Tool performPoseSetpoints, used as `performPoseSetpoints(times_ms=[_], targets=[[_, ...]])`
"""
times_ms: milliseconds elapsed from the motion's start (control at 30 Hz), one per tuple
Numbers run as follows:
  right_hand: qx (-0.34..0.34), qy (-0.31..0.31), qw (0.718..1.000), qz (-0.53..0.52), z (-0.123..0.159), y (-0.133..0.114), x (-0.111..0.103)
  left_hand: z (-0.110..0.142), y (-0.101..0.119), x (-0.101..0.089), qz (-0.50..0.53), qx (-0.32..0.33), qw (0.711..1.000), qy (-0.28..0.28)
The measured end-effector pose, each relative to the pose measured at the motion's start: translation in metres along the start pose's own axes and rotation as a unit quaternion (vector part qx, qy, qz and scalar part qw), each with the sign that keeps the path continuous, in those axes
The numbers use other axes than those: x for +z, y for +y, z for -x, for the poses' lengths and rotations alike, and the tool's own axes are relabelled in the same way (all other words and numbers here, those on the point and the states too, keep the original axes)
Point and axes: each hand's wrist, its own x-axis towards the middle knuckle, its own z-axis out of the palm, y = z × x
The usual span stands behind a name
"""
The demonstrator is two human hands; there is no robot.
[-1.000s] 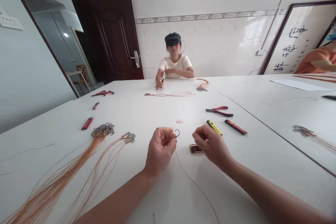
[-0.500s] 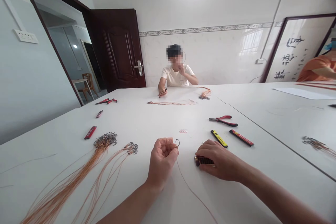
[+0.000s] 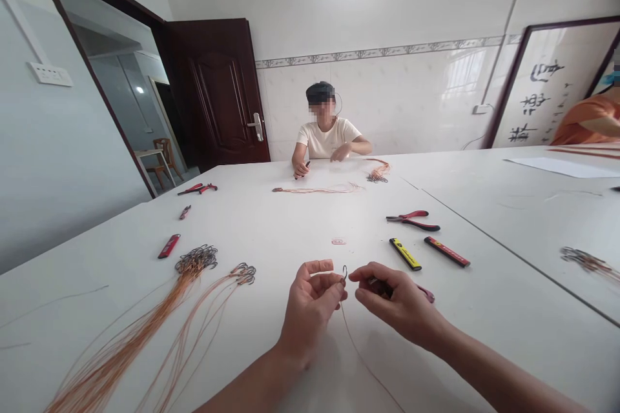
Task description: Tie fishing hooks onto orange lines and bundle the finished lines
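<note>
My left hand (image 3: pixel 312 300) is closed, pinching a fish hook (image 3: pixel 345 271) between thumb and fingertips with the bend pointing up. From it a thin line (image 3: pixel 356 348) trails down toward the table's near edge. Just right of the hook is my right hand (image 3: pixel 402 297), thumb and index fingertip apart and facing it. Its other fingers curl round a small dark object with a reddish end (image 3: pixel 428 294) that sticks out behind the hand; most of it is hidden, so I cannot tell its kind.
On the left lie a bundle of hooks on orange lines (image 3: pixel 196 260), a smaller bunch (image 3: pixel 245 273) and a red lighter (image 3: pixel 169 246). Pliers (image 3: pixel 414 219), a yellow case (image 3: pixel 405 254) and a red case (image 3: pixel 446 251) lie beyond my right hand. A person (image 3: pixel 327 132) sits opposite.
My right hand has picked up the dark object from the table and moved left and up close to the hook. My left hand has shifted slightly right. The person opposite has lowered one hand.
</note>
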Motion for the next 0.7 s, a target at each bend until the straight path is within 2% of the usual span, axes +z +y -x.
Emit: performPoseSetpoints(times_ms=[100,267,433,700], targets=[[0.009,-0.005,0.997,-0.074,0.0023,-0.0037,0.0047,0.0019,0.0013,0.0025,0.009,-0.002,1.000,-0.017],[-0.007,-0.009,0.994,-0.111,0.0005,0.0028,0.0096,0.0015,0.0000,0.0022,0.009,-0.008,0.999,-0.042],[-0.023,0.021,0.998,-0.051,0.0026,0.0053,0.0094,0.0017,-0.0056,0.0033,-0.003,0.017,0.998,-0.053],[-0.023,0.022,0.999,0.002,0.0046,0.0021,0.0058,0.0041,-0.0077,0.0056,-0.043,0.046,0.995,-0.080]])
